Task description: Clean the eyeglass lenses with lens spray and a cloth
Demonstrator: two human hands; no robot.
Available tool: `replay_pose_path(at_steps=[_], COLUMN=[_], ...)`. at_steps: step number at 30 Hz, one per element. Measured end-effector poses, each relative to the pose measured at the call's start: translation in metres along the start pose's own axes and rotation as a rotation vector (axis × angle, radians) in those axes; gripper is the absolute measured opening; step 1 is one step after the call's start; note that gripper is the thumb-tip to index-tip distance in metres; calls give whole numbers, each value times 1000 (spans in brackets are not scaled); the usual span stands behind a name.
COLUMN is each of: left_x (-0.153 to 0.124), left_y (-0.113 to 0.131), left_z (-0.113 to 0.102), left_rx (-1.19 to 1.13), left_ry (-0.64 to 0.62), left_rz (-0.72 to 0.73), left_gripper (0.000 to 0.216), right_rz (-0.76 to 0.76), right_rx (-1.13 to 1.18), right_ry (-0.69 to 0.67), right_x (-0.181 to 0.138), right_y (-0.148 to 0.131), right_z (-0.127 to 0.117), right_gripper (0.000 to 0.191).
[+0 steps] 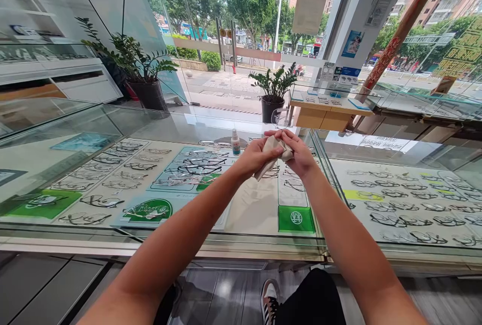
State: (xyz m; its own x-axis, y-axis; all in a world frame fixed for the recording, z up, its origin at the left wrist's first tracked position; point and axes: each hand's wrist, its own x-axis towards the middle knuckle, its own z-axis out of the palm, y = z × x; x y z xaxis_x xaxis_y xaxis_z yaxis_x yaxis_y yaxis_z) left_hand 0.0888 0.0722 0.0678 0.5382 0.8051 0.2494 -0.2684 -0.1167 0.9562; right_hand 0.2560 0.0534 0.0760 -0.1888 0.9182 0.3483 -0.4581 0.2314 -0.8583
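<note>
Above the glass counter, my left hand is closed on a crumpled beige cloth, its thumb pressed along the top. My right hand meets it from the other side, fingers bent round the same cloth. Just beyond the fingertips shows a thin, clear round outline like a lens of eyeglasses; the rest of it is hidden by the hands and cloth. A small white spray bottle stands upright on the counter, left of my left hand.
Rows of eyeglass frames lie inside the glass display counter, and more fill the case on the right. Potted plants stand by the window. A wooden display table is beyond the counter.
</note>
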Motion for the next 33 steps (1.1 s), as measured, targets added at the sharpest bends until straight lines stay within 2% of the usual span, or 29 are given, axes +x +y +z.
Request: replay_pose_path(at_steps=[10, 21, 28, 33], left_x=[-1, 3, 4, 4], left_y=[-4, -12, -13, -9], left_z=[15, 18, 15, 9], left_rx=[68, 42, 114, 175], left_ry=[174, 338, 355, 228], left_rz=[166, 174, 225, 173], left_gripper=[64, 60, 66, 78], right_rz=[-28, -52, -55, -43], right_rx=[134, 56, 48, 64], right_ry=[55, 87, 87, 129], right_x=[0, -3, -2, 1], right_y=[14, 23, 22, 24], right_z=[18, 30, 28, 19], right_gripper=[18, 40, 33, 33])
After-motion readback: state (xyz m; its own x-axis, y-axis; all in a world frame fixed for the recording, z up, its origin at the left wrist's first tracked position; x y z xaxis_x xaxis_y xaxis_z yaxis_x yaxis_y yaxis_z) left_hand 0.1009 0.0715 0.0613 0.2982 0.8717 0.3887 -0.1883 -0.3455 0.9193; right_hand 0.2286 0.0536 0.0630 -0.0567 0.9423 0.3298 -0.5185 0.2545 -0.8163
